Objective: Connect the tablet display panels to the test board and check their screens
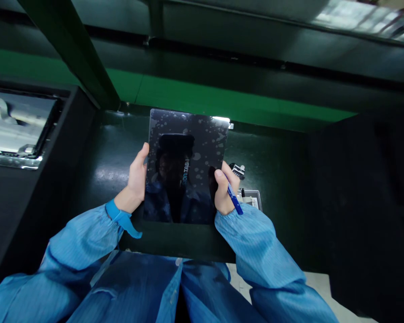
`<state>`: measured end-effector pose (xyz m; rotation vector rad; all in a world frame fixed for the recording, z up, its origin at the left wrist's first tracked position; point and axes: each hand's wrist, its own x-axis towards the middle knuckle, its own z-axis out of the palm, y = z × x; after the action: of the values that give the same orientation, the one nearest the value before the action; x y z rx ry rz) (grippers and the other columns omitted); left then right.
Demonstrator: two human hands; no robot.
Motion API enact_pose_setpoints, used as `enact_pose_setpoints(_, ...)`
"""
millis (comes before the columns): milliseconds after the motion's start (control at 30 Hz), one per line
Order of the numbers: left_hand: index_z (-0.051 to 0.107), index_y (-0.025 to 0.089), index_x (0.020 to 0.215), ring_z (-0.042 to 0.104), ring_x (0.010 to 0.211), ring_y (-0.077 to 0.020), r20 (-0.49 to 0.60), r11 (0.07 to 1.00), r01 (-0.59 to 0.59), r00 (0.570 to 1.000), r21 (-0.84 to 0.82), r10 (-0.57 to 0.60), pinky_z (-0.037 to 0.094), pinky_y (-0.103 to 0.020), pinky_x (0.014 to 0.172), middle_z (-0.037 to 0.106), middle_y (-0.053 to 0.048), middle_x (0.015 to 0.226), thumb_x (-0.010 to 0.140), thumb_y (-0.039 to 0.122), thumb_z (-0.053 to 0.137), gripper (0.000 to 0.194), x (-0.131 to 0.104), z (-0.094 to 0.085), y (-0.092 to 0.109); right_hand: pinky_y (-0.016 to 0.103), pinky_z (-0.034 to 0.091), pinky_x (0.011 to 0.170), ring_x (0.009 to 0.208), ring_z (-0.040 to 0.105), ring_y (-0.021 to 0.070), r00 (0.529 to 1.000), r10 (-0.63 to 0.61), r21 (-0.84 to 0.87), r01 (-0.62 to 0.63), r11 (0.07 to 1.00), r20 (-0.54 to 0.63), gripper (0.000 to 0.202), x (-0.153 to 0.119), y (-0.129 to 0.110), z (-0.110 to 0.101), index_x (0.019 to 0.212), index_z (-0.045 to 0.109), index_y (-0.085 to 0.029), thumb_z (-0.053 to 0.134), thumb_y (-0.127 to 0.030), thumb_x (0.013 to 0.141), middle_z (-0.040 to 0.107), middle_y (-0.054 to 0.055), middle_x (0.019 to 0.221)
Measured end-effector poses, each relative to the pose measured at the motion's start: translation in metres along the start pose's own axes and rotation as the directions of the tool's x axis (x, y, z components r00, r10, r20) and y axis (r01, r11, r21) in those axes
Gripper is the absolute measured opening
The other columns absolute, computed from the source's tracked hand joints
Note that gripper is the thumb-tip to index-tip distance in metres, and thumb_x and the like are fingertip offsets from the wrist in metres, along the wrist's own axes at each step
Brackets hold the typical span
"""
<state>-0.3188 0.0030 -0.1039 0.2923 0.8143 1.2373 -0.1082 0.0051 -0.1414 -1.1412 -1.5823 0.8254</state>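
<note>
Between my two hands is a dark glossy tablet (202, 179), held up by its left and right edges. Pale bubble-like spots cover much of its upper and right face, and part of some lettering shows near the middle. My left hand (137, 177) is closed on the left edge, its thumb pointing up and its fingers hidden behind. At the right edge my right hand (226, 186) grips with the thumb on the front. A blue pen (234, 200) sticks out of the right hand toward the sleeve. A blue strap (121, 218) circles my left wrist.
A dark green work surface (111, 152) lies beneath. Behind the right hand are a small metal clip-like item (238, 171) and a clear-edged box (256, 197). At left, a black box (20, 188) bears an opened panel device (16, 121). A large black block (370, 202) stands right.
</note>
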Motion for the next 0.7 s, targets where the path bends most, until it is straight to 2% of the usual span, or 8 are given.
enact_pose_setpoints(167,0.059,0.027,0.141,0.067,0.123,-0.0319,0.028,1.0,0.011,1.0,-0.017,-0.01,0.055,-0.044,0.106,0.076,-0.003,0.124,0.099,0.053,0.04,0.053,-0.0001,-0.0011,-0.0001,0.039,0.053,0.08,0.083,0.065,0.0235,1.0,-0.003,0.006,0.004,1.0,-0.007,0.048,-0.0001,0.001,0.0002,0.12,0.07,-0.023,0.041,-0.057,0.104,0.073,0.006,0.103)
enact_pose_setpoints(533,0.059,0.027,0.142,0.066,0.124,-0.0331,0.015,1.0,0.005,1.0,-0.018,-0.005,0.057,-0.045,0.104,0.076,-0.002,0.122,0.099,0.054,0.04,0.054,0.0009,-0.0031,-0.0002,0.038,0.051,0.077,0.082,0.064,0.023,1.0,0.007,0.018,-0.007,1.0,0.011,0.045,0.0001,-0.0021,-0.0011,0.12,0.07,-0.024,0.041,-0.055,0.104,0.072,0.006,0.102)
enact_pose_setpoints(700,0.062,0.028,0.138,0.067,0.122,-0.037,0.008,0.998,0.058,0.998,0.003,-0.058,0.057,-0.052,0.102,0.077,-0.002,0.119,0.098,0.058,0.041,0.054,0.0002,-0.0018,0.0007,0.036,0.051,0.07,0.082,0.064,0.0231,1.0,0.008,-0.008,-0.008,1.0,-0.003,0.046,0.0,-0.0016,-0.0008,0.117,0.071,-0.025,0.04,-0.057,0.103,0.072,0.005,0.096)
